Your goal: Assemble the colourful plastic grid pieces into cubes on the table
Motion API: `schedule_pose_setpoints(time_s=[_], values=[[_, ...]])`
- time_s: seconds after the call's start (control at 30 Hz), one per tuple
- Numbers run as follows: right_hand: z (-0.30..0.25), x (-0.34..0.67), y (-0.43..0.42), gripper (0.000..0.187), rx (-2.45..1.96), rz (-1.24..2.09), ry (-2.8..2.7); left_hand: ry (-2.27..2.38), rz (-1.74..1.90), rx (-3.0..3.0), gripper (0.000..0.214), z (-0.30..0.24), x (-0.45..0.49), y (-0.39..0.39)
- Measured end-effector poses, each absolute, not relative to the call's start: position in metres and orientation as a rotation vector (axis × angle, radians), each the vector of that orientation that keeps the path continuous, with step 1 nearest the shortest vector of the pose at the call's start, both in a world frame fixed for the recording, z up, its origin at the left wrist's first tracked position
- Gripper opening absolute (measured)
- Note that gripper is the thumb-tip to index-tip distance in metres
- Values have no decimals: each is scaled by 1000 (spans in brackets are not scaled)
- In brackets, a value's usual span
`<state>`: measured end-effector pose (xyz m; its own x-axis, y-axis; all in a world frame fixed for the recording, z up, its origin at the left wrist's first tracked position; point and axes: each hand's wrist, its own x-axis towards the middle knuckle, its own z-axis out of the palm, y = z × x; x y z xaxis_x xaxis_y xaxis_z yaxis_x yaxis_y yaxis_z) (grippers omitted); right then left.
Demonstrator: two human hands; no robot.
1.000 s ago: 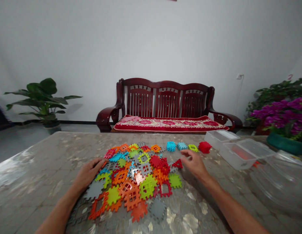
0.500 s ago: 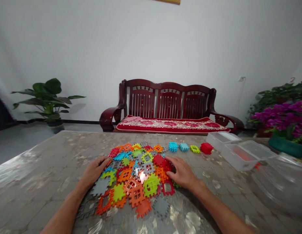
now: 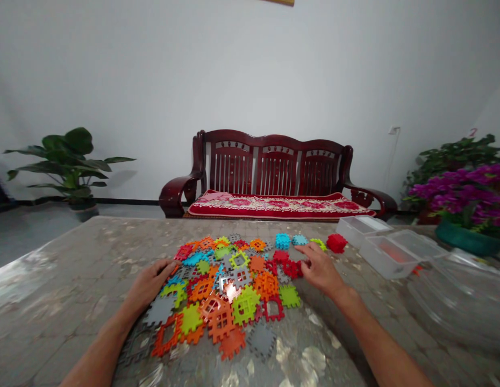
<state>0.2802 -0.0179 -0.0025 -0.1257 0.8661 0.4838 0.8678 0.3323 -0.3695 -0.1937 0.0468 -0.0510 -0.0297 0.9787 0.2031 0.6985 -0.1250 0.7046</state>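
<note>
A heap of flat, toothed plastic tiles [image 3: 226, 285] in orange, green, red, grey and blue lies on the marbled table [image 3: 72, 279]. My left hand [image 3: 150, 283] lies flat on the heap's left edge, fingers stretched out. My right hand [image 3: 321, 267] is at the heap's right side, its fingertips pinched on red tiles [image 3: 288, 264]. Behind it stand small sorted stacks: two blue [image 3: 282, 241], one green [image 3: 319, 243] and one red [image 3: 337, 243].
Clear plastic boxes [image 3: 385, 251] and loose lids [image 3: 455, 290] sit on the table's right side, one box with something red inside. Purple flowers in a green pot [image 3: 468, 215] stand at the far right. A wooden bench [image 3: 274, 177] and a leafy plant [image 3: 70, 161] are beyond the table.
My right hand reached left into the heap, then drew back to the right with red tiles under its fingertips. My left hand has stayed put.
</note>
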Motion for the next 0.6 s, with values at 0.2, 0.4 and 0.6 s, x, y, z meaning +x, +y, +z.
schedule_pose_setpoints(time_s=[0.2, 0.4, 0.6], values=[[-10, 295, -18, 35, -1800, 118, -1898, 1755, 973, 1853, 62, -46, -191, 45], [-23, 282, -18, 53, -1773, 87, -1911, 1745, 985, 1837, 63, -43, -189, 43], [-27, 290, 5, 73, -1745, 183, -2021, 1747, 973, 1847, 68, -47, -192, 46]])
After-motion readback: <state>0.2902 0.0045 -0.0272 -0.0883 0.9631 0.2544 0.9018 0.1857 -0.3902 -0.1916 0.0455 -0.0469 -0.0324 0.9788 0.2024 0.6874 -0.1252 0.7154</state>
